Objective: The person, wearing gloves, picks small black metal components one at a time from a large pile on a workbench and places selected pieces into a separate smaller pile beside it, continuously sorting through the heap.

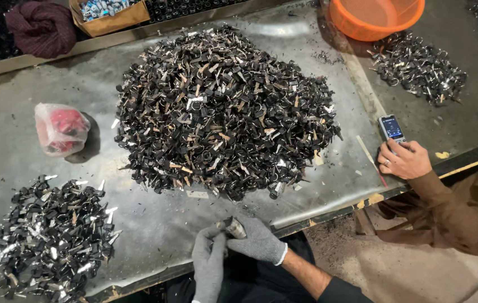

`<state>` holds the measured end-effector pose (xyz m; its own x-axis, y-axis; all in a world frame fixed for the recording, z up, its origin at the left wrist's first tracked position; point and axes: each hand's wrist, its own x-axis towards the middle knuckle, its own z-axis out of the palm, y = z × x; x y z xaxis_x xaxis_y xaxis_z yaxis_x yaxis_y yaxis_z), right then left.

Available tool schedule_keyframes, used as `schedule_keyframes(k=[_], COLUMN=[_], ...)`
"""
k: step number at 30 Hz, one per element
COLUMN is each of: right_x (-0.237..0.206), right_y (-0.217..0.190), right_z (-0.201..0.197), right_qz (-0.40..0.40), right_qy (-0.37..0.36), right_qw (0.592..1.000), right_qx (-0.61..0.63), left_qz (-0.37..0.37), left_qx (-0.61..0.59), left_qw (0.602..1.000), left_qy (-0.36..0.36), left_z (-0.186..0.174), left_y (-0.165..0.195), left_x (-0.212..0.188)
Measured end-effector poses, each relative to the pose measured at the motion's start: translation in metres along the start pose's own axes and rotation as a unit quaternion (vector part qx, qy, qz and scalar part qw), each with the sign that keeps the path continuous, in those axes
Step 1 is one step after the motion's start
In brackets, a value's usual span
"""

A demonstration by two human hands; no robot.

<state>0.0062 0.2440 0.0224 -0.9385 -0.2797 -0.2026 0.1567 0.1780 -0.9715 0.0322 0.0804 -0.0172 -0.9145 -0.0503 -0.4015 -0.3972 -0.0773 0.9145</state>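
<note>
Both my hands wear grey knit gloves and meet at the table's near edge. My right hand grips a small dark metal piece, and my left hand touches the same piece from below. Just beyond them lies a big heap of small black and silver metal parts on the grey metal table. A smaller heap of the same parts sits at the near left.
A clear bag with something red lies at the left. An orange basin and another parts heap are at the far right. Another person's hand in a brown sleeve holds a small phone. A cardboard box stands behind.
</note>
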Motion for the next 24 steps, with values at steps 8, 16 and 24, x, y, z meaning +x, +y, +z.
schedule_keyframes(k=[8,16,24], right_x=[-0.031,-0.086,-0.082], right_y=[0.056,0.042,-0.007], right_z=[-0.119,-0.237,-0.106], right_qz=[-0.233,0.008,-0.030], right_qy=[0.255,0.495,0.237], right_qw=[0.808,0.802,0.895], right_qx=[-0.476,-0.335,0.377], left_qz=[0.045,0.223,0.195], left_qx=[0.108,0.434,0.463], left_qw=[0.991,0.871,0.862], left_qy=[-0.061,-0.062,-0.062], left_z=[-0.017,-0.017,-0.034], left_y=[0.013,0.054,0.066], left_x=[0.005,0.019,0.022])
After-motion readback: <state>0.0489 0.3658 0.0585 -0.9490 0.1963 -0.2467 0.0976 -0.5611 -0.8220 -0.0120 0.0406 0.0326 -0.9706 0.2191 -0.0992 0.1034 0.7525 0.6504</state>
